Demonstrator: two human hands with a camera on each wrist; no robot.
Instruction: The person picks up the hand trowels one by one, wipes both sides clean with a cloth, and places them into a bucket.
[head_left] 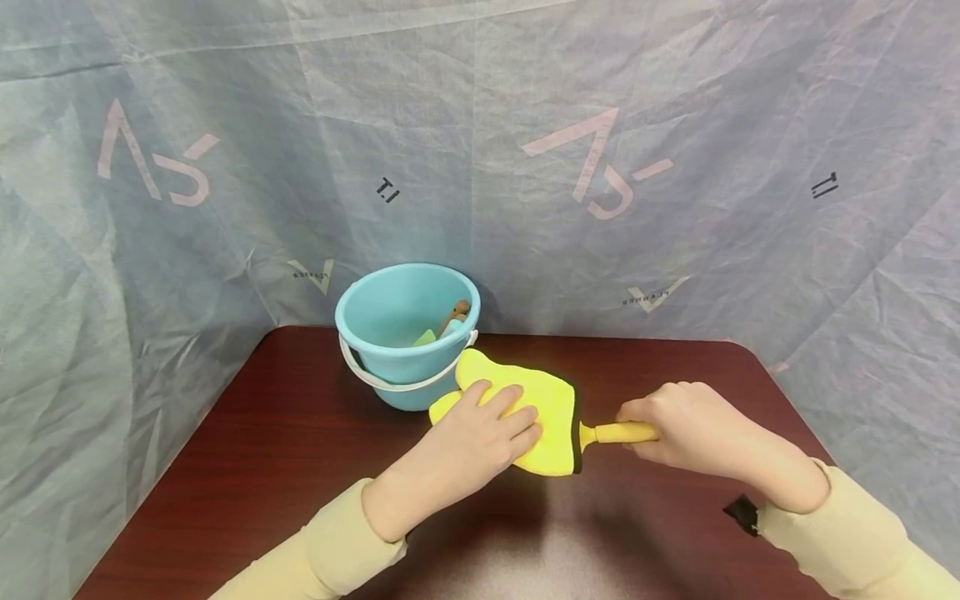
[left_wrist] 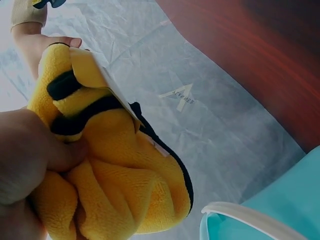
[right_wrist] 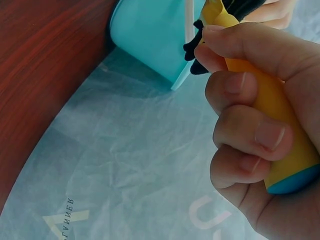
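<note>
My left hand [head_left: 476,437] grips a fluffy yellow cloth [head_left: 551,408] with black edging, its fingers spread over the top. In the left wrist view the thumb presses into the folds. The cloth is draped around a yellow-handled tool [head_left: 624,432]; part of its flat yellow head [left_wrist: 95,72] shows between the black borders, and the rest is hidden. My right hand [head_left: 686,425] holds the handle, fingers curled around it. In the right wrist view the handle has a blue end [right_wrist: 296,181]. Cloth and tool are held above the table, in front of the bucket.
A light blue bucket [head_left: 397,367] with a white carrying handle [head_left: 360,367] stands at the back left of the dark red wooden table [head_left: 285,467]. Inside lie a brown object [head_left: 456,312] and a light green piece [head_left: 424,337]. Grey printed fabric [head_left: 480,167] hangs behind the table.
</note>
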